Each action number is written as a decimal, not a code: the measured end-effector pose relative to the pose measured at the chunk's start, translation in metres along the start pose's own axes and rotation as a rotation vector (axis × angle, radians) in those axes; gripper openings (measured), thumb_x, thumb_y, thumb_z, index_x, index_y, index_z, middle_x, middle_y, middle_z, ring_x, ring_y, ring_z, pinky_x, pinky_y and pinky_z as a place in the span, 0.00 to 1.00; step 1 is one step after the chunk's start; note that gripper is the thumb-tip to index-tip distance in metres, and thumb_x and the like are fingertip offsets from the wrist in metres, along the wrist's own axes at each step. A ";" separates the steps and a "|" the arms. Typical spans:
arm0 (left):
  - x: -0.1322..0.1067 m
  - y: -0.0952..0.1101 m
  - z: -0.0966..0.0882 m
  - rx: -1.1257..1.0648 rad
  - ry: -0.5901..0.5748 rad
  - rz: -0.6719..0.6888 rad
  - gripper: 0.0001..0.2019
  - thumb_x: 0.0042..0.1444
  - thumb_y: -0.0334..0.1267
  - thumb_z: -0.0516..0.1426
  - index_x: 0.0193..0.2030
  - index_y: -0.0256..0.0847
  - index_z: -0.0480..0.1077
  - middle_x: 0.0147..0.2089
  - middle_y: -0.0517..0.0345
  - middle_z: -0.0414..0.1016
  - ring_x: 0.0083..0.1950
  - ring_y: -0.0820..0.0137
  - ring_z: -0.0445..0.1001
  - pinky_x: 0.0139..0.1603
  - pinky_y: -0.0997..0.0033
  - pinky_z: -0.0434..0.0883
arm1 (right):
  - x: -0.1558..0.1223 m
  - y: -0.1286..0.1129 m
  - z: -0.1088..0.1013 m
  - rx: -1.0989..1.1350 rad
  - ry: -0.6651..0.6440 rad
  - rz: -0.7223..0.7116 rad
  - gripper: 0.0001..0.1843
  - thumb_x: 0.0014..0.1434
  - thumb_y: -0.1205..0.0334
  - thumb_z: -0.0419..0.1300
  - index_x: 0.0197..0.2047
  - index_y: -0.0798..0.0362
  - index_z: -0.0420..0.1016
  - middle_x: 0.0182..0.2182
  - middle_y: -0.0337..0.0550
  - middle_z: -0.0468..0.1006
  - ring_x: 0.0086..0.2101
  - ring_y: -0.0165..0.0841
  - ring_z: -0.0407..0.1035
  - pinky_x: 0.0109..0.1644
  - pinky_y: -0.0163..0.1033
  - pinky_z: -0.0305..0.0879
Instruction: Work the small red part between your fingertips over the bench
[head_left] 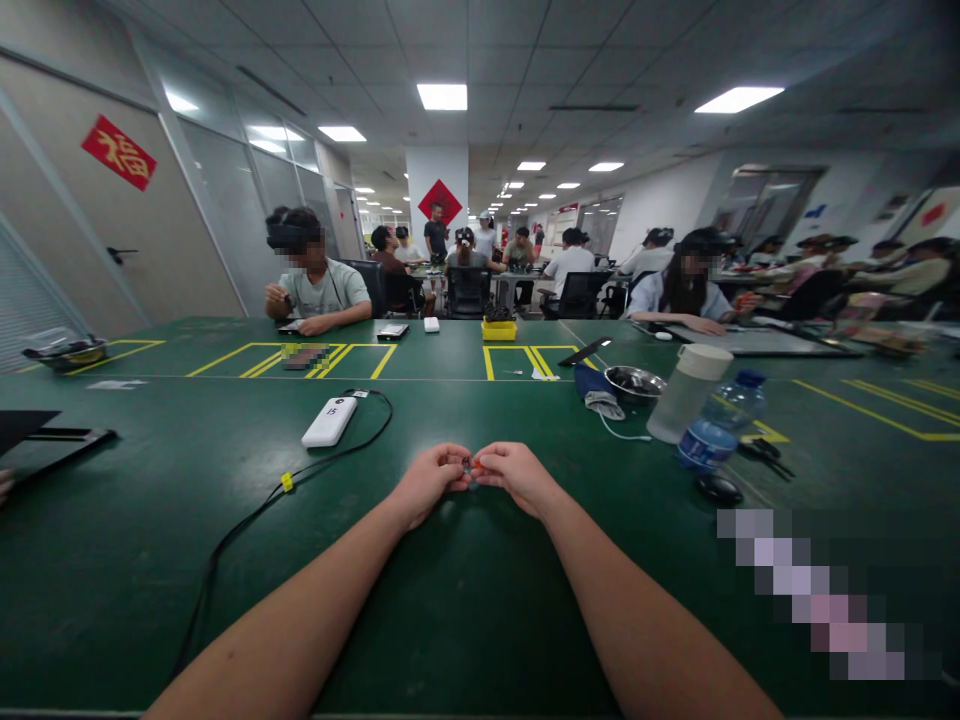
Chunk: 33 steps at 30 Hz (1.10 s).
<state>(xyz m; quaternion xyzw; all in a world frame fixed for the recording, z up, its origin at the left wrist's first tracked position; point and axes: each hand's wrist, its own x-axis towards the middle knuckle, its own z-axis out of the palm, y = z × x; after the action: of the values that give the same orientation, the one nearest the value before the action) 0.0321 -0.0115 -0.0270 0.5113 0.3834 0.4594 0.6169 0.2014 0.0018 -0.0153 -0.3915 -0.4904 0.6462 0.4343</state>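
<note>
Just above the green table (465, 620), my two hands meet near the middle of the view. The fingers of my left hand (433, 482) are pinched together at a tiny dark, partly clear piece (466, 464), too small to name. My right hand (517, 476) pinches a small orange piece (478, 463) right beside it. Whether the two pieces are joined cannot be made out, since fingertips cover most of them. Left of my hands lies a white power bank (330, 421) marked 15, with a black cable (259, 512) plugged in.
To the right stand a water bottle (721, 425), a frosted tumbler (686, 395), a metal bowl (634, 383) and a black mouse (718, 489). A yellow bin (499, 330) sits farther back. Two people in headsets sit across the table; others work behind. A black frame (67, 445) lies left.
</note>
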 end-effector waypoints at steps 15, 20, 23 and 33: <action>0.000 -0.002 -0.001 -0.002 0.005 -0.007 0.11 0.51 0.28 0.58 0.43 0.36 0.69 0.36 0.53 0.74 0.33 0.74 0.74 0.36 0.75 0.71 | 0.000 0.001 -0.001 0.000 -0.007 -0.009 0.04 0.46 0.74 0.61 0.29 0.59 0.74 0.28 0.48 0.78 0.28 0.32 0.75 0.38 0.38 0.73; 0.001 -0.003 -0.002 0.000 0.005 -0.010 0.11 0.51 0.29 0.58 0.43 0.36 0.69 0.36 0.52 0.75 0.33 0.74 0.75 0.37 0.75 0.72 | -0.001 0.001 0.000 -0.006 -0.004 -0.010 0.05 0.46 0.74 0.61 0.29 0.60 0.74 0.28 0.47 0.79 0.29 0.32 0.75 0.37 0.36 0.73; 0.002 -0.003 -0.002 0.004 -0.007 -0.005 0.10 0.52 0.28 0.57 0.43 0.36 0.69 0.37 0.52 0.75 0.34 0.74 0.75 0.38 0.74 0.72 | -0.002 -0.001 0.001 -0.019 -0.007 -0.010 0.05 0.46 0.74 0.62 0.30 0.60 0.73 0.28 0.47 0.78 0.29 0.31 0.75 0.36 0.35 0.73; 0.001 0.000 -0.001 0.022 0.011 -0.024 0.09 0.53 0.30 0.56 0.42 0.35 0.71 0.34 0.50 0.76 0.31 0.74 0.75 0.33 0.77 0.72 | -0.004 -0.002 0.004 -0.037 -0.006 -0.007 0.06 0.47 0.70 0.64 0.31 0.60 0.73 0.28 0.47 0.78 0.28 0.31 0.75 0.36 0.35 0.73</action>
<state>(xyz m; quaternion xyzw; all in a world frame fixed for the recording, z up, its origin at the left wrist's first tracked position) 0.0318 -0.0103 -0.0272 0.5109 0.3978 0.4507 0.6145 0.1995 -0.0024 -0.0123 -0.3961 -0.5049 0.6366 0.4276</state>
